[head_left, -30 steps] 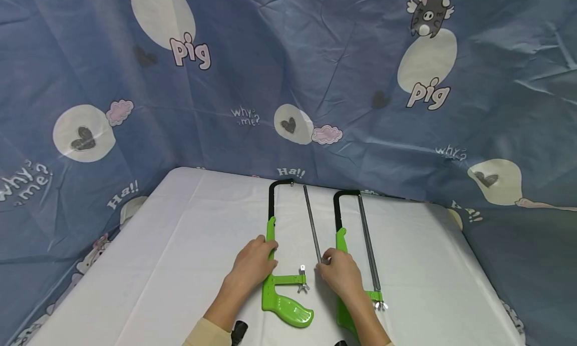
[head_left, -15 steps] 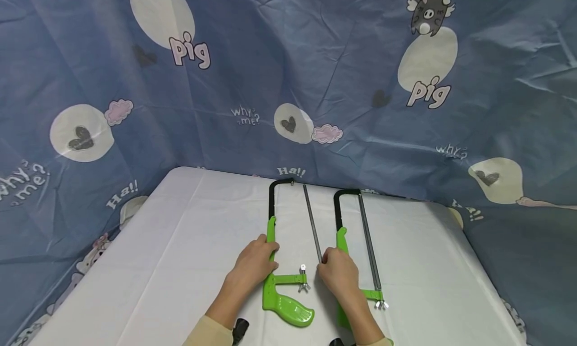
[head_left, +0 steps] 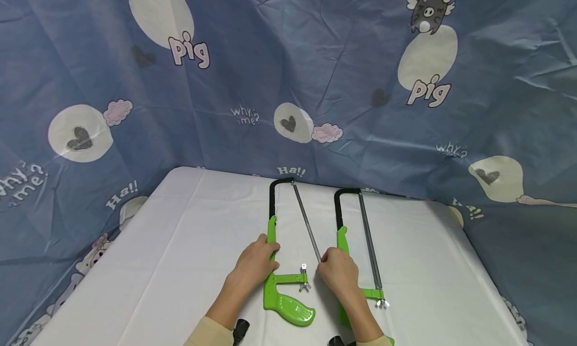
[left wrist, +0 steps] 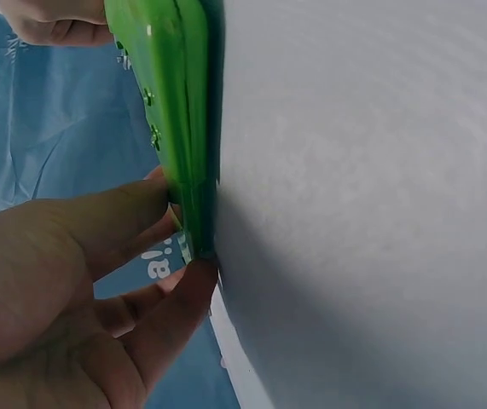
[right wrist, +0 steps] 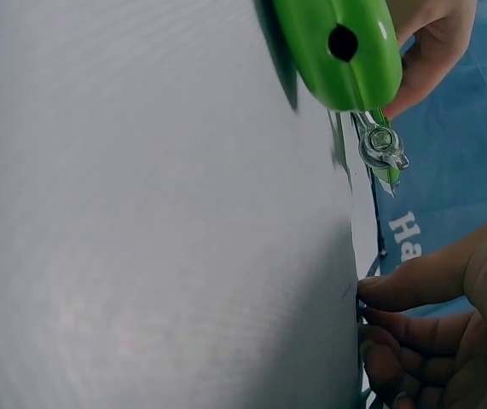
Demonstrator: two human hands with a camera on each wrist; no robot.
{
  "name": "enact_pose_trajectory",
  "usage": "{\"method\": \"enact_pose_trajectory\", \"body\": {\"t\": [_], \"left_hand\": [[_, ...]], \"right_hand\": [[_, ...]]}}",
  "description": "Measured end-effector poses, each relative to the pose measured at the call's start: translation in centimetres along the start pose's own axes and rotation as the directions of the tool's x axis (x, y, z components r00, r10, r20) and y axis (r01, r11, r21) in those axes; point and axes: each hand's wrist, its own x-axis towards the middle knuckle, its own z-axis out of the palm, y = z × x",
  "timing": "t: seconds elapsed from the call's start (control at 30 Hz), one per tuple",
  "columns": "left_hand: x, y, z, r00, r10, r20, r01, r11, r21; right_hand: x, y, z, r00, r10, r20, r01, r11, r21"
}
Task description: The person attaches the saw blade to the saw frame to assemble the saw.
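Observation:
A hacksaw frame (head_left: 288, 310), green with a black front bow, lies on the white table. My left hand (head_left: 257, 260) grips its green bar; in the left wrist view thumb and fingers close on that green bar (left wrist: 179, 128). Between thumb and fingers, my right hand (head_left: 338, 271) pinches the near end of a thin grey hacksaw blade (head_left: 306, 221). The blade's far end meets the tip of the black bow; whether it is hooked there cannot be told. Its near end sits right of the frame's wing nut (head_left: 304, 287), apart from it. The right wrist view shows the wing nut (right wrist: 382, 146) closer.
A second green hacksaw (head_left: 369, 241) with its blade fitted lies to the right, partly under my right forearm. The white table (head_left: 189, 246) ends at a blue printed cloth (head_left: 225, 135) behind. Dark wrist-camera parts (head_left: 241, 331) show near the bottom edge.
The blade's far end has shifted left, from beside the bow to the bow's tip. My left hand and the frame have hardly moved; my right hand keeps its pinch.

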Motion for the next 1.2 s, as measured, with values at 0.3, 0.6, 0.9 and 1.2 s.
{"method": "enact_pose_trajectory", "body": {"t": [0.3,0.6,0.9,1.2], "left_hand": [[0.01,-0.35,-0.01,1.000,0.000,0.001,0.000,1.000,-0.010],[-0.02,-0.40,0.03,1.000,0.007,0.010,-0.007,1.000,-0.012],[-0.24,-0.24,-0.18,1.000,0.017,0.013,-0.016,1.000,-0.026],[-0.18,-0.42,-0.11,1.000,0.013,0.029,-0.011,0.999,-0.047]], "right_hand": [[0.07,-0.15,0.24,1.000,-0.002,-0.006,0.002,1.000,0.002],[0.03,-0.06,0.02,1.000,0.004,0.000,-0.004,0.999,0.042],[0.19,0.23,-0.19,1.000,-0.026,0.006,0.026,0.997,0.077],[0.47,0.74,0.32,0.997,-0.035,0.062,0.011,0.938,0.346]]}}
